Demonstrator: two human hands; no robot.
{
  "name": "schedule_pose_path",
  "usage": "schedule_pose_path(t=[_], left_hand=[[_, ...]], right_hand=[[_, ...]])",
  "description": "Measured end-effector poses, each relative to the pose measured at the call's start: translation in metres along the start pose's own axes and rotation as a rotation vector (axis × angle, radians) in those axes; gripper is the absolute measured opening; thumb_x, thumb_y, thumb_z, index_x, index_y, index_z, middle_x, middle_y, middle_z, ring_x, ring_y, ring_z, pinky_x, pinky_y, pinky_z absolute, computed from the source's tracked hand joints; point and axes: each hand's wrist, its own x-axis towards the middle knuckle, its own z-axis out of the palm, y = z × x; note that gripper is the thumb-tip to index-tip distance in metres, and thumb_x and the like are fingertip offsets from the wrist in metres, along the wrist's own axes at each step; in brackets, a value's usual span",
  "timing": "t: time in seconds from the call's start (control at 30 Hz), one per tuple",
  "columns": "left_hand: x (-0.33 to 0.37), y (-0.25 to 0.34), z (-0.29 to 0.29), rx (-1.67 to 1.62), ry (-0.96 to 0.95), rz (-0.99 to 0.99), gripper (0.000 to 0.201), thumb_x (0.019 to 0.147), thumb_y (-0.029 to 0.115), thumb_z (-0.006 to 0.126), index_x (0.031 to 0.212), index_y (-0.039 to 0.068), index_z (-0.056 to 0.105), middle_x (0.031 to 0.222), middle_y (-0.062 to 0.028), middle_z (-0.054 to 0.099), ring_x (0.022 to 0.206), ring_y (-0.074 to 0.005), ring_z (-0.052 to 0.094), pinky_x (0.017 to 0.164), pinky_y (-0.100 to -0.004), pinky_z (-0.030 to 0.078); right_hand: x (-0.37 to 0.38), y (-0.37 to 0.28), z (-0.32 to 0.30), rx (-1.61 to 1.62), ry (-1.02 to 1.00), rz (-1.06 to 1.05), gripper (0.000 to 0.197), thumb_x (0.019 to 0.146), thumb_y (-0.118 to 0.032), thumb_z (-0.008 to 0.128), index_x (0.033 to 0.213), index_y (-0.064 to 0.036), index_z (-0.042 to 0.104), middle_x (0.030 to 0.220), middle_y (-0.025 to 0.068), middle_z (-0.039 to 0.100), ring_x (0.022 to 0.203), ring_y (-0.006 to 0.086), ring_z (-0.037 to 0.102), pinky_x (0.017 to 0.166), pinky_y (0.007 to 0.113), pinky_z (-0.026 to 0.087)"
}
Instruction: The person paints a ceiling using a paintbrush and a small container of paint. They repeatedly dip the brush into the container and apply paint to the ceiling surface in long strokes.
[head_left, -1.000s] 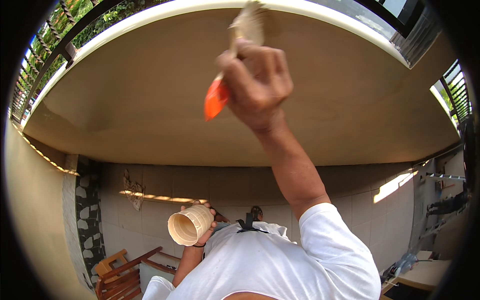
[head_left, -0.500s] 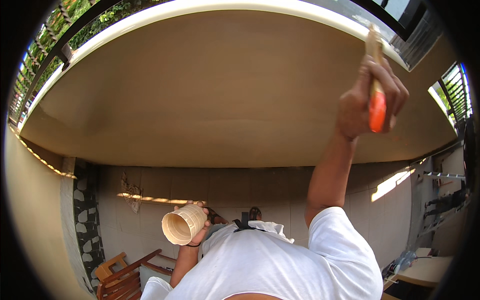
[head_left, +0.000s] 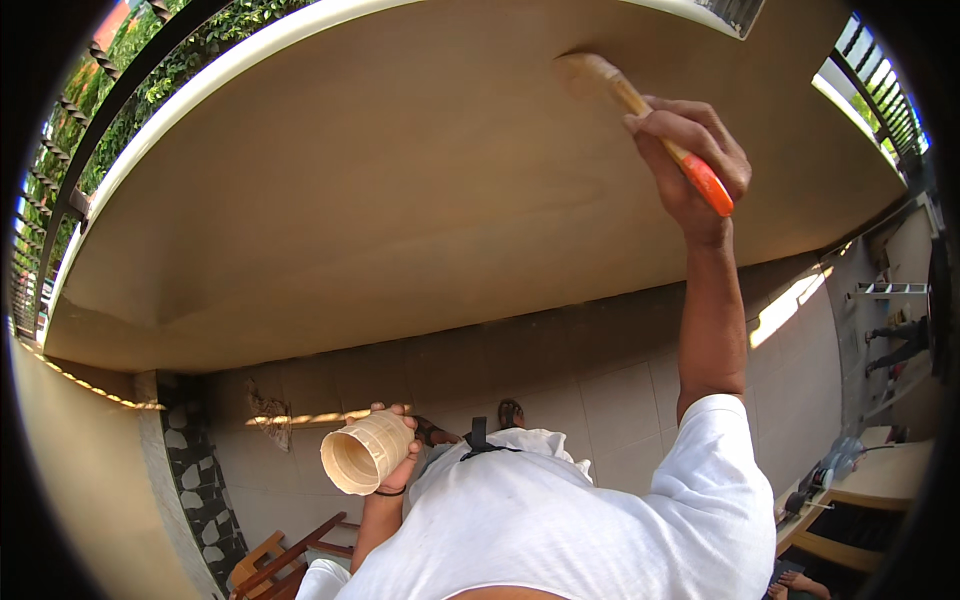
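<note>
My right hand point(head_left: 697, 165) is closed round the handle of a paintbrush point(head_left: 705, 183), which is pale wood with an orange-red end. Its bristles touch the beige-brown wall point(head_left: 380, 180) at the upper middle and bend against it. Down by my waist, my left hand point(head_left: 405, 465) grips a cream plastic cup point(head_left: 372, 450) with a ridged side. The cup is tilted, its mouth facing left and toward me. Only its pale inner wall shows; whether anything lies at the bottom I cannot tell.
A white ledge point(head_left: 240, 55) tops the wall, with a black railing point(head_left: 130, 85) and greenery behind. At lower left stands a wooden chair point(head_left: 290, 560). A crumpled rag point(head_left: 268, 412) lies on the tiled floor point(head_left: 620, 400). To the right are a ladder point(head_left: 890, 290) and a wooden table point(head_left: 880, 500).
My right hand has brought the brush left and down from the white ledge onto the wall's face. My view has turned slightly. The left hand still holds the cup in nearly the same place.
</note>
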Motion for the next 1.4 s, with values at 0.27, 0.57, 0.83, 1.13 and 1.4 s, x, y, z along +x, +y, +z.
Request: schedule_pose_path(t=[0.27, 0.57, 0.83, 1.13, 1.4], left_hand=[[-0.001, -0.011, 0.009, 0.015, 0.069, 0.033, 0.057, 0.106, 0.06, 0.05, 0.141, 0.016, 0.06, 0.142, -0.0159, 0.055, 0.132, -0.0372, 0.053, 0.094, -0.0551, 0.057], [0.0, -0.01, 0.016, 0.058, 0.072, 0.017, 0.059, 0.105, 0.063, 0.049, 0.14, 0.017, 0.058, 0.141, -0.0119, 0.054, 0.134, -0.0341, 0.052, 0.095, -0.0553, 0.056], [-0.004, -0.015, 0.017, 0.053, 0.108, 0.018, 0.059, 0.104, 0.064, 0.05, 0.14, 0.017, 0.059, 0.14, -0.0119, 0.055, 0.132, -0.0346, 0.053, 0.094, -0.0551, 0.055], [-0.007, -0.011, 0.025, 0.096, 0.174, -0.01, 0.058, 0.104, 0.063, 0.051, 0.138, 0.017, 0.059, 0.14, -0.0117, 0.054, 0.131, -0.0339, 0.052, 0.092, -0.0548, 0.055], [-0.011, -0.008, 0.028, 0.112, 0.209, -0.002, 0.058, 0.105, 0.063, 0.05, 0.138, 0.017, 0.059, 0.139, -0.012, 0.054, 0.131, -0.0335, 0.051, 0.092, -0.0545, 0.055]], right_hand=[[-0.052, -0.05, 0.07, -0.38, -0.018, -0.247, 0.024, 0.067, -0.011, 0.077, 0.09, -0.0184, 0.076, 0.102, 0.0056, 0.071, 0.083, 0.0199, 0.069, 0.068, 0.029, 0.06], [-0.11, -0.028, 0.072, 0.094, -0.36, 0.03, 0.025, 0.07, 0.0, 0.081, 0.086, -0.0138, 0.069, 0.093, 0.0019, 0.068, 0.083, 0.0233, 0.068, 0.066, 0.036, 0.057], [-0.057, 0.013, 0.011, -0.501, 0.221, -0.185, 0.03, 0.064, 0.0, 0.087, 0.09, -0.0134, 0.079, 0.098, 0.0079, 0.073, 0.087, 0.0241, 0.072, 0.073, 0.033, 0.062], [-0.181, -0.031, 0.102, 0.129, -0.501, -0.054, 0.021, 0.071, -0.001, 0.075, 0.085, -0.0143, 0.068, 0.098, 0.001, 0.067, 0.095, 0.0191, 0.067, 0.067, 0.033, 0.06], [-0.092, 0.057, 0.022, 0.189, -0.152, 0.241, 0.015, 0.08, 0.007, 0.08, 0.088, -0.0052, 0.076, 0.093, 0.0085, 0.077, 0.089, 0.0229, 0.075, 0.077, 0.034, 0.06]])
